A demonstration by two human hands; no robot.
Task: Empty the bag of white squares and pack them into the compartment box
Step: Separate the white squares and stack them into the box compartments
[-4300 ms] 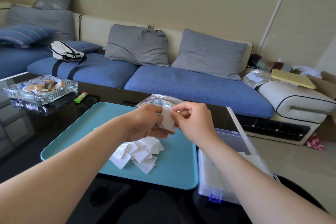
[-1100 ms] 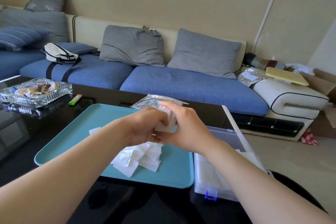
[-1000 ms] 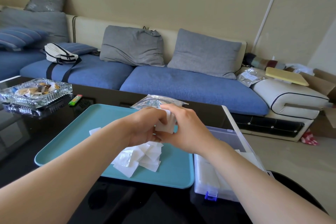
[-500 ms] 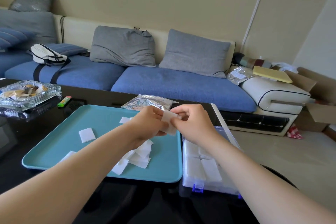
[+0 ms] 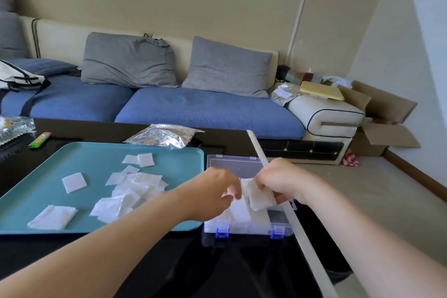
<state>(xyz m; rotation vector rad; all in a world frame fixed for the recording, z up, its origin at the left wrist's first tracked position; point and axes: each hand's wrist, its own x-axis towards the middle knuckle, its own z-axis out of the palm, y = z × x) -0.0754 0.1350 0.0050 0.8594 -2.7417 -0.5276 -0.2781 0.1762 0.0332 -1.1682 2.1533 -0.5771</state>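
Both hands have moved right since 0.5 s ago, off the teal tray (image 5: 48,164) and over the compartment box (image 5: 242,228), so I now see the tray's heap uncovered. Far left, a glass ashtray (image 5: 12,126) sits at the frame edge with its contents cut off, and a green lighter (image 5: 40,140) lies beside it on the black table (image 5: 217,268). The tray holds loose white squares (image 5: 130,191): a heap mid-tray, 2 touching near the far rim, 1 alone to the left, 1 front-left. The foil bag (image 5: 164,136) lies flat behind the tray's far rim; I can't tell if anything is inside. Left hand (image 5: 212,191) is over the box's left side, fingers bent against the small stack (image 5: 258,197); it's blurred, so I can't tell if it grips. The box is clear, with its lid (image 5: 237,164) open and 2 blue latches in front, and white squares in its compartments. Right hand (image 5: 283,181) pinches the small stack just above the box.
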